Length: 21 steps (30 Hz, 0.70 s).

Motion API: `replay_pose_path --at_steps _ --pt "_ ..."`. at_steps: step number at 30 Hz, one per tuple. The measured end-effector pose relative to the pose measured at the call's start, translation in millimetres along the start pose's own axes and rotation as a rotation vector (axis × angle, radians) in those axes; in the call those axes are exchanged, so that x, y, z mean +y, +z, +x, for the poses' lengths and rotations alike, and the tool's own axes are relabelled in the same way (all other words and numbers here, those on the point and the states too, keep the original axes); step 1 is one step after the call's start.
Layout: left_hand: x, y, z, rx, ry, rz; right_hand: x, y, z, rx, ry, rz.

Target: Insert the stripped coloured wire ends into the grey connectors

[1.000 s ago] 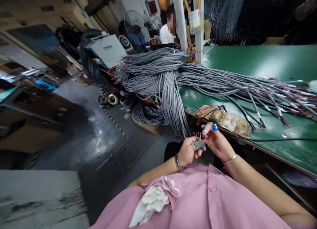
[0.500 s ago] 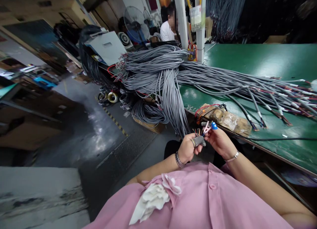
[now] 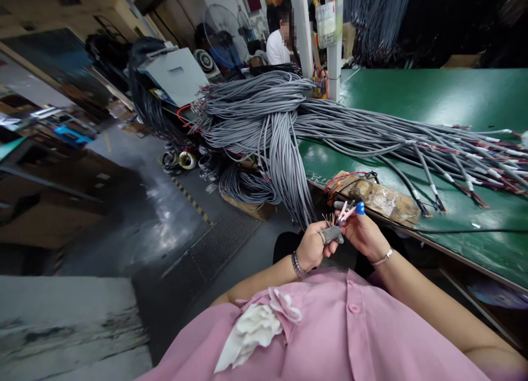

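Your left hand [image 3: 312,246], grey cover [image 3: 330,235] on the thumb, is pinching a small bunch of thin wires [image 3: 328,221], tips fanning upward. Your right hand [image 3: 365,235], blue cap [image 3: 360,208] on one digit, is pinching a pink tool [image 3: 345,213] right beside them; contact unclear. Grey cables [image 3: 251,128] are lying beyond, trailing across the green surface [image 3: 445,98].

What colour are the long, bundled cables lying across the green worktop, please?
The long, bundled cables have grey sheaths, seen best in the head view.
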<state>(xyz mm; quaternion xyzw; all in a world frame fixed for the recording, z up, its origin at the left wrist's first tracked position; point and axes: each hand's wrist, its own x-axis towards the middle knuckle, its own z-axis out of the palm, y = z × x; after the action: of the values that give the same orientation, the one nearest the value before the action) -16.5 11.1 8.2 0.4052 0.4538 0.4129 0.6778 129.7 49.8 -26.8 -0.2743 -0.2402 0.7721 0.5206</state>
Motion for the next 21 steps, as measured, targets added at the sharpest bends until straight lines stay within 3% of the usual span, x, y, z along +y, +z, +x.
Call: replay_pose_path --at_steps 9,17,21 --pt "-6 -0.5 3 0.008 -0.008 0.033 -1 10 5 0.12 -0.044 0.082" --pt "-11 -4.5 -6 0.021 -0.006 0.017 -2 4 -2 0.025 0.051 0.117" --pt "-12 -4.7 -12 0.033 0.021 0.036 -5 4 -5 0.018 0.024 0.06"
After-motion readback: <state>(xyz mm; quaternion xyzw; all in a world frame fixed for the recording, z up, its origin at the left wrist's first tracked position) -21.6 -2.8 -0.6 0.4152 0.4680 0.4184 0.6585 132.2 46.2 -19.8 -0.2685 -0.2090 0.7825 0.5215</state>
